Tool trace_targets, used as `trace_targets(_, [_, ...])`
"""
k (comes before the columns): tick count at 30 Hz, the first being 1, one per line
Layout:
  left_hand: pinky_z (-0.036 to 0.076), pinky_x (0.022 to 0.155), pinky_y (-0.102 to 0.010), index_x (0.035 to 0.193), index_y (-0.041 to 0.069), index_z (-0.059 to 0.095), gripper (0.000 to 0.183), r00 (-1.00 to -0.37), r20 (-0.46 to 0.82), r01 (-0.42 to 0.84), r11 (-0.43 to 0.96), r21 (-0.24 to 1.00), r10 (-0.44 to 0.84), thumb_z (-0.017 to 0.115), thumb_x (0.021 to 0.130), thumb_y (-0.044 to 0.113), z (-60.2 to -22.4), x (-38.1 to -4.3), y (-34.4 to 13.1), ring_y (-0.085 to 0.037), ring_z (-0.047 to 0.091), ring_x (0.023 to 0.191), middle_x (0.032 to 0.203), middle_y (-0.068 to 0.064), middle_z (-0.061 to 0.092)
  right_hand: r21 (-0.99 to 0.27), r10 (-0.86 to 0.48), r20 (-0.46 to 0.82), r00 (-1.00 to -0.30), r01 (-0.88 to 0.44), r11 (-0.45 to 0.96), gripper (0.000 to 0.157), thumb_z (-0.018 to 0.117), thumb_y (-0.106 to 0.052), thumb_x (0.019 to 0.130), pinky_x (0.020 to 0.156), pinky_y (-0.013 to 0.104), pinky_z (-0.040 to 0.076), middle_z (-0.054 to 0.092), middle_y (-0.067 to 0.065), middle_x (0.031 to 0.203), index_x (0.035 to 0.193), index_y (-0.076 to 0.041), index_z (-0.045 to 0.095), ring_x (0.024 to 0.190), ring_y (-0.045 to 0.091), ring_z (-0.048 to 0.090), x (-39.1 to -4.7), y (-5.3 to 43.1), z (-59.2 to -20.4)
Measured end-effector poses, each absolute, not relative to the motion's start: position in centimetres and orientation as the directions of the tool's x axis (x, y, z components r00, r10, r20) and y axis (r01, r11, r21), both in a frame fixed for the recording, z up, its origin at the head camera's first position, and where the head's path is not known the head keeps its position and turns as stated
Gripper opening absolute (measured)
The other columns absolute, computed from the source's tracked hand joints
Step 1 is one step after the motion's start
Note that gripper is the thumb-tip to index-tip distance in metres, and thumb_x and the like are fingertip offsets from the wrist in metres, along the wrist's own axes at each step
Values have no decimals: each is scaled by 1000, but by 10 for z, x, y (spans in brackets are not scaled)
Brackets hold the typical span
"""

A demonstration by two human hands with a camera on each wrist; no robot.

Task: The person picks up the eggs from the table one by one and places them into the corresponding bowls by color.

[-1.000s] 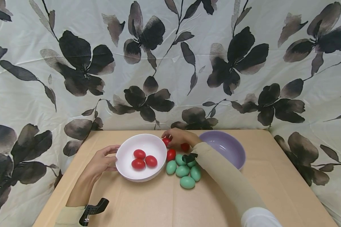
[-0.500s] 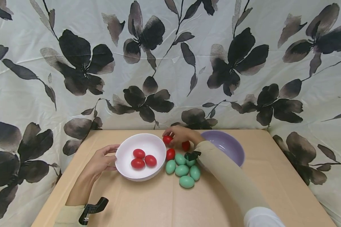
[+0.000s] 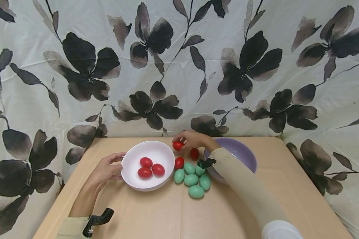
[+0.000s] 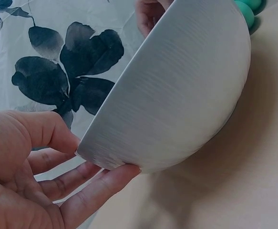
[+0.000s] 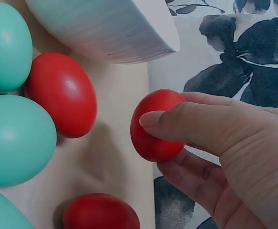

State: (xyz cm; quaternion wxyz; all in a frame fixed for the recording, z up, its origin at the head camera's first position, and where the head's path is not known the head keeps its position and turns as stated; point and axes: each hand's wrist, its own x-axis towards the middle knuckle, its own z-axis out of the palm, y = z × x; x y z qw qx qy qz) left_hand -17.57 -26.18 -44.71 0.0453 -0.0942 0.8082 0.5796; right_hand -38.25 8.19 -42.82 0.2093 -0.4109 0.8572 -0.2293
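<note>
My left hand (image 3: 109, 169) holds the rim and outer side of a white bowl (image 4: 177, 86) with its fingertips. Three red eggs (image 3: 146, 162) lie in the bowl in the head view. Between the thumb and fingers of my right hand (image 3: 192, 138) I pinch another red egg (image 5: 158, 125), just past the bowl's right rim and above the table. Two more red eggs rest on the table: one (image 5: 62, 95) close to the white bowl, touching the green eggs, and one (image 3: 194, 154) below my right hand. Several green eggs (image 3: 191, 180) cluster right of the white bowl.
A purple bowl (image 3: 240, 151) stands behind my right forearm, partly covered by the sleeve. The tan tabletop (image 3: 155, 215) ends at the back against a floral cloth (image 3: 197, 83). Each wrist carries a black camera mount (image 3: 98, 219).
My right hand, pinching the red egg, has shifted slightly to the right. The red egg below it shows more fully now. My left hand and the white bowl stay in place.
</note>
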Motion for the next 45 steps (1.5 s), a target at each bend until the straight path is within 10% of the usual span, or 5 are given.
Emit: trace_targets(45, [64, 75, -47, 149, 1, 44, 56, -981, -168, -189, 313, 931, -95, 57, 94, 0, -446, -166, -258, -32, 66, 108, 145, -28, 46, -627, -868, -78, -490, -653, 425, 49, 79, -8, 85, 92, 29, 59, 66, 1, 125, 132, -14, 66, 114, 19, 64, -335, 82, -384])
